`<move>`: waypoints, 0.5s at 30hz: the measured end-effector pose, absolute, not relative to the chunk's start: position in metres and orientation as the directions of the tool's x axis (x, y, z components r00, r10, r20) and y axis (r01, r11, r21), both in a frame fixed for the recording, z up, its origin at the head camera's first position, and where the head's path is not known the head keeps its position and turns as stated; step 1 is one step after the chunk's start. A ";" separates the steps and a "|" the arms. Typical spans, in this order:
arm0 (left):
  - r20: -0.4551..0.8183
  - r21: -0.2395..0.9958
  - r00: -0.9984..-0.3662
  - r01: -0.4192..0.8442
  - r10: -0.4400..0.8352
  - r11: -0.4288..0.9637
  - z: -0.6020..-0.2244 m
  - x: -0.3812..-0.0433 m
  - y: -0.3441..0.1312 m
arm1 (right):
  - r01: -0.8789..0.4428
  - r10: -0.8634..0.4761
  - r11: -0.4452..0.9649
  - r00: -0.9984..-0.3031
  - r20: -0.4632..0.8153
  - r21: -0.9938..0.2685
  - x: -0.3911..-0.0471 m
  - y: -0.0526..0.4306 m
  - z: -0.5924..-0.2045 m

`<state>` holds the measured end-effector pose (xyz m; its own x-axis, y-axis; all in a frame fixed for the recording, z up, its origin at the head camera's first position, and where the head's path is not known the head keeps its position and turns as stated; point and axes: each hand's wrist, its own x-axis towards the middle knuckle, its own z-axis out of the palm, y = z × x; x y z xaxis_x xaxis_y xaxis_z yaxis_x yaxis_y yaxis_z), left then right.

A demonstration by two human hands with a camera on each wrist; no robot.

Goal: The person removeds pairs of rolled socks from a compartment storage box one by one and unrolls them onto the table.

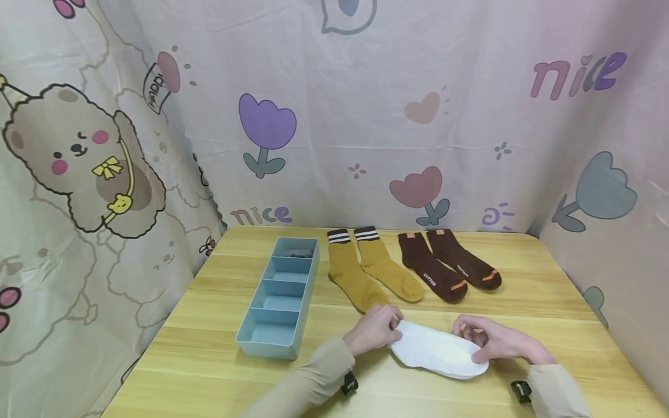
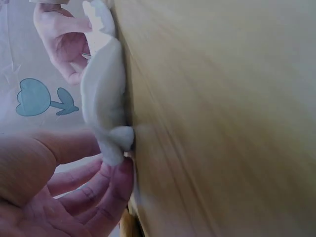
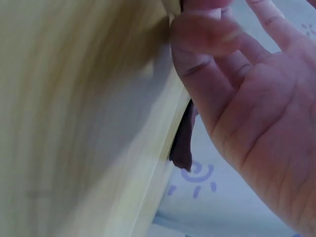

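A white sock (image 1: 439, 351) lies stretched sideways low over the table's near side, seeming to be a low-cut pair laid flat together. My left hand (image 1: 372, 330) pinches its left end between thumb and fingers. At the other end, my right hand (image 1: 496, 341) has its thumb on top of the sock and its fingers curled by the far edge. In the left wrist view the white sock (image 2: 104, 94) shows edge-on just above the wood, gripped at both ends. The right wrist view shows the thumb and forefinger (image 3: 197, 84) close together, with the sock mostly hidden.
Left of the hands stands a blue-grey organizer box (image 1: 305, 307) with several compartments; a dark folded item (image 1: 298, 253) lies in its far one. Mustard socks (image 1: 352, 278) with striped cuffs and dark brown socks (image 1: 434, 270) lie flat behind the hands. A printed curtain (image 1: 334, 116) surrounds the table.
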<state>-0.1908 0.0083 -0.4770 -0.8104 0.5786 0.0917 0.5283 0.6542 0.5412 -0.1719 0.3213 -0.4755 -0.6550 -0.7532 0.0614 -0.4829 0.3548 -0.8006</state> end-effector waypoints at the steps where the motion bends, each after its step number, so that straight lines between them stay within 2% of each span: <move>1: 0.102 0.550 -0.811 0.528 0.576 0.646 -0.478 -0.192 0.011 | -0.487 -0.748 0.354 -0.660 0.071 -0.798 -0.171 0.323 -0.476; 8: 0.167 0.563 -0.816 0.539 0.553 0.627 -0.481 -0.201 0.028 | -0.539 -0.741 0.328 -0.656 0.142 -0.776 -0.168 0.331 -0.477; 15: 0.169 0.570 -0.813 0.542 0.557 0.618 -0.483 -0.208 0.043 | -0.486 -0.703 0.405 -0.707 0.077 -0.774 -0.166 0.336 -0.476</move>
<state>-0.2082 0.0431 -0.4827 -0.8129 0.5574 0.1686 0.5419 0.6179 0.5696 -0.1657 0.3358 -0.4761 -0.7073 -0.7028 0.0766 -0.4864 0.4052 -0.7741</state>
